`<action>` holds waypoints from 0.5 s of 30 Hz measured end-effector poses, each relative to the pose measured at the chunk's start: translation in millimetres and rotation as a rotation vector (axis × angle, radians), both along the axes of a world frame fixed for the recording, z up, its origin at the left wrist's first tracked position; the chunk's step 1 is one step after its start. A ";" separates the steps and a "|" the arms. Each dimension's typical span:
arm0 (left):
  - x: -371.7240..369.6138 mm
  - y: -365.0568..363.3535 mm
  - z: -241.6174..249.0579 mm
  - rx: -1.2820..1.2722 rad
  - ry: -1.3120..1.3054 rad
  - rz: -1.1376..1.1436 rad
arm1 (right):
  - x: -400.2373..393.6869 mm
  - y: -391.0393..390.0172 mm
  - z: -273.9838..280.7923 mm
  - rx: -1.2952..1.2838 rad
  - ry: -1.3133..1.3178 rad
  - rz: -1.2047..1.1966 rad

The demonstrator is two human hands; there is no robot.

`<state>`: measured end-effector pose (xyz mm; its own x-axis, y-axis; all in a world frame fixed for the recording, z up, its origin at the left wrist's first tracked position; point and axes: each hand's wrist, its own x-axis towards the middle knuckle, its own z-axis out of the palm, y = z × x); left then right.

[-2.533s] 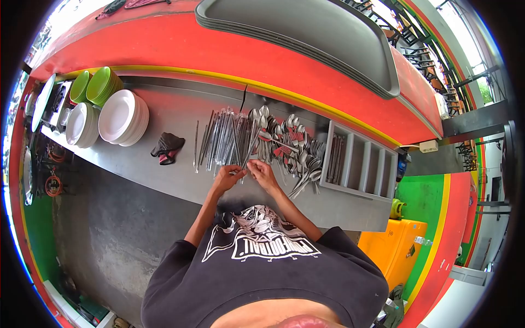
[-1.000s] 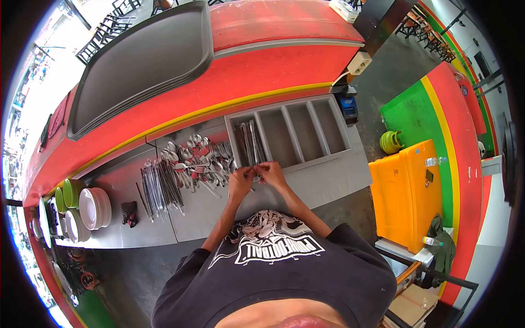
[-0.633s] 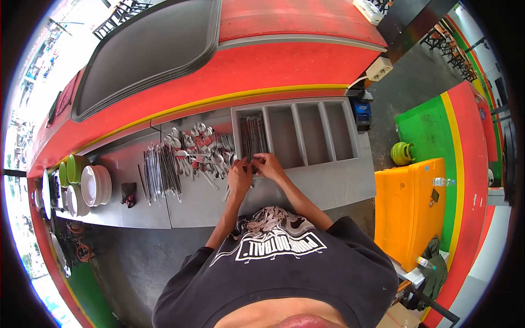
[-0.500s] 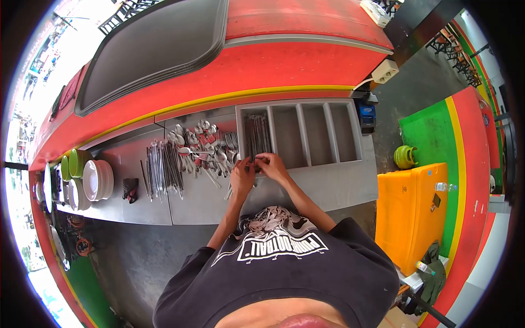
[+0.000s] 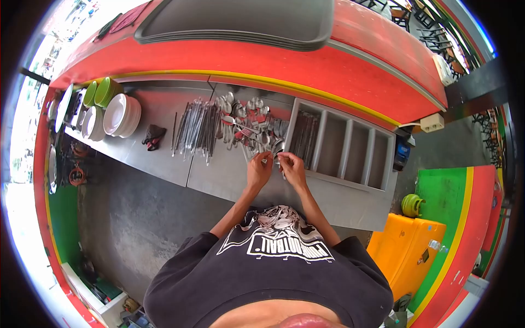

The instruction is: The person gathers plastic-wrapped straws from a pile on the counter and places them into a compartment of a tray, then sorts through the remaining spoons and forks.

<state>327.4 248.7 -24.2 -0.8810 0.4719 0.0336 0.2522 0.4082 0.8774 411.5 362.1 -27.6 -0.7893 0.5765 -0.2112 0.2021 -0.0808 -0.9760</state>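
My left hand (image 5: 259, 168) is at the lower right end of a loose pile of spoons and forks (image 5: 251, 128), its thumb and fingers drawn together in a pinch. Close beside it, my right hand (image 5: 292, 168) is also pinched, near the left front corner of a grey cutlery tray (image 5: 342, 179). A small shiny piece shows between the two hands, too small to name. Dark wrapped sticks (image 5: 304, 136) lie in the tray's leftmost compartment. More thin sticks in clear wrappers (image 5: 195, 128) are spread left of the pile.
White bowls (image 5: 123, 115) and green bowls (image 5: 108, 92) stand at the counter's left. A dark bundled cloth (image 5: 153, 136) lies near them. Behind rises a red ledge (image 5: 246, 63) with stacked black trays (image 5: 235, 24). An orange box (image 5: 402, 246) stands at right.
Both hands have moved left, from the front of the tray's first compartment to the edge of the cutlery pile. The camera view has turned, so the counter appears tilted.
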 end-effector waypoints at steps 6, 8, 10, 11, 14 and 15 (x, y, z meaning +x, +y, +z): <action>-29.5 -56.6 -1.9 -0.034 0.012 0.112 | -43.0 -47.5 -14.4 -0.049 0.000 0.103; -42.6 -76.6 -3.7 -0.050 0.022 0.147 | -58.4 -63.8 -19.5 -0.069 0.002 0.138; -56.7 -97.3 -5.5 -0.090 0.019 0.176 | -73.8 -79.6 -14.9 -0.129 -0.051 0.159; -63.6 -106.7 -6.9 -0.100 0.020 0.190 | -81.5 -87.4 -12.8 -0.159 -0.078 0.168; -86.5 -133.9 -10.9 -0.145 0.050 0.219 | -105.3 -109.5 -19.6 -0.195 -0.108 0.174; -94.4 -143.1 -17.4 -0.170 0.077 0.221 | -113.4 -116.4 -21.7 -0.209 -0.117 0.173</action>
<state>233.0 105.6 -41.7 -0.9611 0.2731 0.0411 0.2036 0.6001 0.7736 298.1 245.7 -49.4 -0.8352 0.3700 -0.4068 0.3408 -0.2323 -0.9110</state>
